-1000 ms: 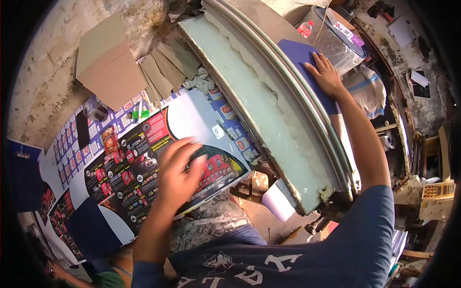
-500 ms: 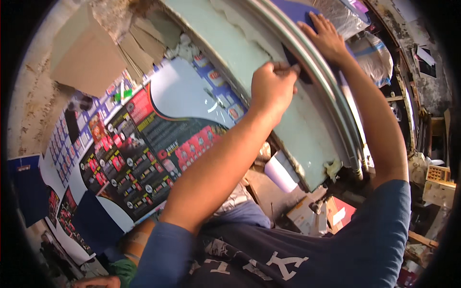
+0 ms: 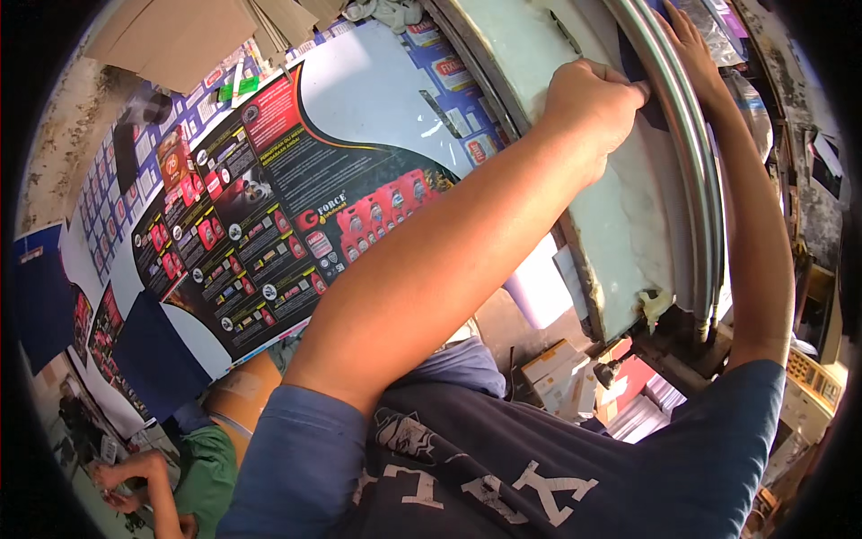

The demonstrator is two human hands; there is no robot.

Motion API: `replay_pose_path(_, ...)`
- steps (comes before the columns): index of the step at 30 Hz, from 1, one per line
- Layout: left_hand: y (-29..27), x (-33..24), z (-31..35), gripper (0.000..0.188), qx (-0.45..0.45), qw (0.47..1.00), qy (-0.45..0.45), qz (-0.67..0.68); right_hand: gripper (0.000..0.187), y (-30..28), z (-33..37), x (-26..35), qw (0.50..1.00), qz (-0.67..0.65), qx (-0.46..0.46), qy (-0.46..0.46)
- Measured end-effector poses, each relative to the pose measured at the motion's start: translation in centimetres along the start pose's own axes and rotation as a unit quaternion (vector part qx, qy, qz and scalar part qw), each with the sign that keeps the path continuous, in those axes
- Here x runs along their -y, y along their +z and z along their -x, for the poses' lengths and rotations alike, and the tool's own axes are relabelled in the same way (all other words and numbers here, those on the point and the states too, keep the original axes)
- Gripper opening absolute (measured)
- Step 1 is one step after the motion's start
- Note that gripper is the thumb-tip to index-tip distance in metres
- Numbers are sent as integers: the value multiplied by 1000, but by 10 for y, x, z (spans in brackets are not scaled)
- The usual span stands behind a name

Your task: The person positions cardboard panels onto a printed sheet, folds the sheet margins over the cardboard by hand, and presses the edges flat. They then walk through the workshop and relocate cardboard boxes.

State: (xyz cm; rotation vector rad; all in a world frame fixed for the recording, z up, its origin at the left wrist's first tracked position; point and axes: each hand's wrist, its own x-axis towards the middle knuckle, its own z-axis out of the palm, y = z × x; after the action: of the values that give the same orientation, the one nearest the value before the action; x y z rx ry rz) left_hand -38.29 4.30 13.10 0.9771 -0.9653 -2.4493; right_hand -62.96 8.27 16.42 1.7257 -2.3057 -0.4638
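My left hand is closed in a pinch on the near side of a long curved-looking metal bar. Its fingertips hold the edge of a dark blue sheet, which passes under the bar. Beyond the bar, my right hand has its fingers stretched out, near the picture's top edge. What lies under its palm is mostly hidden. Below both hands runs a worn pale green machine bed, chipped along its edges.
Left of the bed hangs a large printed poster sheet. Cardboard leans at the far left. A person in a green shirt works at lower left. Boxes stand below the bed; a yellow crate is at right.
The view has shifted, so the bed and both hands appear farther right and higher. My left hand still pinches the sheet, and the person in green shows more fully.
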Motion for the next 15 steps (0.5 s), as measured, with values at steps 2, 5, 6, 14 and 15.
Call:
replay_pose_path(2, 2, -2, 0, 24, -4, 1000, -3, 1, 49, 0, -1, -2, 1000, -29, -4, 6)
replay_pose_path(5, 3, -4, 1, 25, -14, 1000, -13, -6, 50, 0, -2, -5, 998, -56, -6, 13)
replay_pose_path(6, 1, -6, 1, 25, -9, 1000, -13, -9, 50, 2, -3, -7, 999, -46, -8, 3)
replay_pose_path(14, -8, 3, 8, 30, 35, 988, 131, -70, 84, 22, -9, -15, 997, 13, 51, 54)
replay_pose_path(15, -14, 4, 4, 27, 72, 970, 204, -108, 93, 16, -12, -11, 992, -61, 37, 101)
